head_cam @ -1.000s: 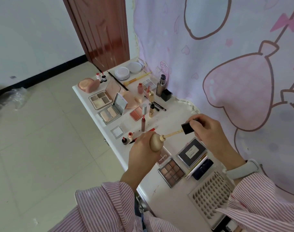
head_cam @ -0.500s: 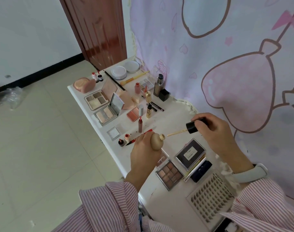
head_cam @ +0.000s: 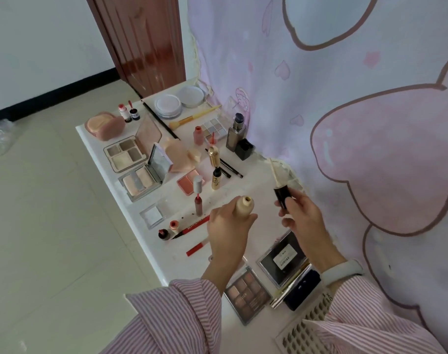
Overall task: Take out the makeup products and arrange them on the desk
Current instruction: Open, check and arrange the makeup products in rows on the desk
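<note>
1. The left hand [head_cam: 226,227] wraps its grip round a beige bottle [head_cam: 244,208], upright, its open neck pointing up, over the near middle of the worktop [head_cam: 131,198].
2. The right hand [head_cam: 298,217] pinches the bottle's black cap [head_cam: 281,196]; the wand [head_cam: 274,172] rises from it, tilted away from the bottle.
3. The cap lies just to the right of the left grip, apart from the neck.
4. Judged: recapping needs the wand turned down into the neck.
5. An open brown eyeshadow palette [head_cam: 247,293] lies below both grips; what the bottle holds cannot be seen.
</note>
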Demonstrator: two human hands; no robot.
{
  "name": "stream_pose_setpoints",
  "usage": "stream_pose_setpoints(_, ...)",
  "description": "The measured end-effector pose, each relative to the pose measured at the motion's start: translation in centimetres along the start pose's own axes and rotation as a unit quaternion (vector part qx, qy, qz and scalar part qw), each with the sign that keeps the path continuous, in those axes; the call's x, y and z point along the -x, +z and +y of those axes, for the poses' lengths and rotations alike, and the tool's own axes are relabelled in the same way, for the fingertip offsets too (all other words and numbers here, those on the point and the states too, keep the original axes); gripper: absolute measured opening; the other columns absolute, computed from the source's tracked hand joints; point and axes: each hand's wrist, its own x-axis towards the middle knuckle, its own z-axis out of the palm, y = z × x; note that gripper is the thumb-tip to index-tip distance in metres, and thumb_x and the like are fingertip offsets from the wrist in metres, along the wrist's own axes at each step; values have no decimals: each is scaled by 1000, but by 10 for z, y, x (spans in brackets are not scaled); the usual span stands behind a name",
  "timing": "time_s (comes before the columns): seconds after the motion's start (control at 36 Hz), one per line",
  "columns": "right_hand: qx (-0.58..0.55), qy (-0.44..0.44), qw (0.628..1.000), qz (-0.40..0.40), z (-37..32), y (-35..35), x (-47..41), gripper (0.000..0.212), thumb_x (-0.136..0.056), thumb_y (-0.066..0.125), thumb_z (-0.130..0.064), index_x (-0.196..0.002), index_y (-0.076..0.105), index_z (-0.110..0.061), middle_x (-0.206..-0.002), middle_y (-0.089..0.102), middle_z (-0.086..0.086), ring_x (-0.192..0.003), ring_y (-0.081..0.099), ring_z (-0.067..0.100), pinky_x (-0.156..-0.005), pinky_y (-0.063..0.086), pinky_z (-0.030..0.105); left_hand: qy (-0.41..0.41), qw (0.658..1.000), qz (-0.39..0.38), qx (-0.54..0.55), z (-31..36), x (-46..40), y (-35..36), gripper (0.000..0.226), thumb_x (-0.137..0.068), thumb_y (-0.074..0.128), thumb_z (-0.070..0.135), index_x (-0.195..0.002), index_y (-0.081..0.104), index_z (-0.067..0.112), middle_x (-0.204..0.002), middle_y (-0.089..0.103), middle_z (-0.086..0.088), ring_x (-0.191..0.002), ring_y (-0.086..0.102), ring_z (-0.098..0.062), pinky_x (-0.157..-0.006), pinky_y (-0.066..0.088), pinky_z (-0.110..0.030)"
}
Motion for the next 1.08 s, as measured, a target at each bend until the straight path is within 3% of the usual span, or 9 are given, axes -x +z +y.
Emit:
stream_pose_setpoints(0.19,175,-46,983,-29,24,7,-42,21,-98,38,-14,-117,48,-16,-100,58,-5,-84,53,6,-72,42,17,-1,999,27,21,-1,-21,22,24,-76,73,26,-98,63,24,-86,64,6,-87,57,-21,-74,49,-39)
stream_pose_setpoints(0.31,224,-58,972,-42,32,9,-59,19,-97,41,-18,-116,39,-18,-106,61,-1,-92,56,9,-87,43,28,-9,999,48,18,3,-33,28,32,-78,73,26,-109,62,21,-83,55,11,-95,49,-16,-75,40,-29)
stream_pose_setpoints(0.44,258,-117,959,-10,36,13,-73,17,-93,50,-15,-110,46,-16,-102,50,-3,-84,48,9,-73,37,20,-36,997,66,28,8,-40,36,40,-80,71,23,-118,59,18,-76,34,27,-101,42,-16,-76,31,-24)
stream_pose_setpoints(0.53,296,-157,942,15,41,15,-79,22,-90,55,-13,-111,53,-8,-96,42,-6,-85,43,15,-75,36,24,-54,996,67,36,4,-44,41,44,-81,70,22,-122,55,16,-83,48,16,-104,48,-21,-83,41,-30)
stream_pose_setpoints(0.58,301,-178,937,8,43,15,-81,20,-90,57,-16,-109,55,-9,-90,46,-9,-85,47,18,-76,40,29,-54,996,62,32,-2,-44,43,48,-82,69,19,-127,52,15,-105,60,4,-110,50,-22,-92,45,-39)
stream_pose_setpoints(0.64,312,-190,931,1,44,15,-82,20,-89,57,-17,-107,56,-9,-90,52,-4,-84,50,19,-76,42,33,-44,997,55,17,-5,-42,44,51,-84,64,12,-133,47,12,-120,60,-6,-115,50,-24,-99,42,-40)
stream_pose_setpoints(0.72,328,-195,924,9,46,14,-87,19,-89,57,-21,-106,58,-11,-95,61,1,-88,55,22,-80,47,40,-40,998,42,-16,-3,-37,43,56,-89,55,5,-141,34,7,-133,46,-13,-124,41,-26,-103,30,-28)
stream_pose_setpoints(0.94,378,-194,903,59,47,20,-91,21,-89,58,-22,-106,60,-10,-99,65,7,-90,55,30,-80,44,45,-33,998,15,-54,2,-48,48,49,-85,65,15,-131,48,8,-118,43,-13,-105,49,-27,-93,39,-28)
stream_pose_setpoints(1.08,366,-131,920,54,44,21,-93,30,-84,59,-29,-109,60,-13,-93,65,6,-93,57,31,-84,46,48,-23,998,2,-63,3,-51,47,46,-85,65,20,-127,50,9,-119,46,-12,-103,50,-25,-86,39,-27)
